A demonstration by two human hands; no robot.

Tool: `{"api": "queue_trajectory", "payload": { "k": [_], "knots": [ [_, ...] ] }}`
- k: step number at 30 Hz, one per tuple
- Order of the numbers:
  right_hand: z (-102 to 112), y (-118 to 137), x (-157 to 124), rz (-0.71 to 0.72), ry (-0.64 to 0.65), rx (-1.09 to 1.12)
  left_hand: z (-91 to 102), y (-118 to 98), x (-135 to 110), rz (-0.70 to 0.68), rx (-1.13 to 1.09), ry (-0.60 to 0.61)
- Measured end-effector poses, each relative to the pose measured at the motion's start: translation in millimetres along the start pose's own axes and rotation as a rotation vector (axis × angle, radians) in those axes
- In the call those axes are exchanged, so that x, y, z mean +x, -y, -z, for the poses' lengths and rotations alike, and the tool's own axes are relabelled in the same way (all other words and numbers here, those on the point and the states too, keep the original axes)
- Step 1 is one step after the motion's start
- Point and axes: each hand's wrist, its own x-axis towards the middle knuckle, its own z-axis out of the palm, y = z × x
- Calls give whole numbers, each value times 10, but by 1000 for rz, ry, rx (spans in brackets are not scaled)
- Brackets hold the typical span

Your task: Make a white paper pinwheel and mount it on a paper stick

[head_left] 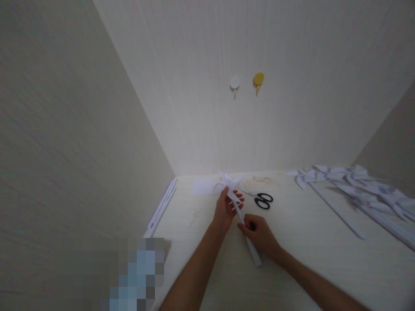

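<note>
Two bare forearms (197,268) are extended over a pale worktop (298,255). A white paper pinwheel (231,185) is held between them, its stick (255,255) slanting down toward the right forearm. The pinwheel's head is pinched by the left hand (223,209), the remaining fingers spread behind it. The stick is gripped by the curled fingers of the right hand (260,236). Black-handled scissors (263,201) are located just right of the head; a square paper sheet (200,187) is noted at its left. Paper sticks (161,206) are laid along the left wall (106,129); more pinwheels (369,190) are heaped at far right.
</note>
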Motion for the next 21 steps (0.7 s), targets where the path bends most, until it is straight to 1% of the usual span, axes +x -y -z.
{"api": "queue_trajectory", "payload": {
  "k": [7,16,21],
  "knots": [
    [4,23,4,3,-3,9,-19,17,0,-19,27,-58],
    [12,24,-3,-1,4,21,-4,26,24,-55,52,-60],
    [-2,12,2,7,7,14,4,43,30,-87,105,-56]
  ]
}}
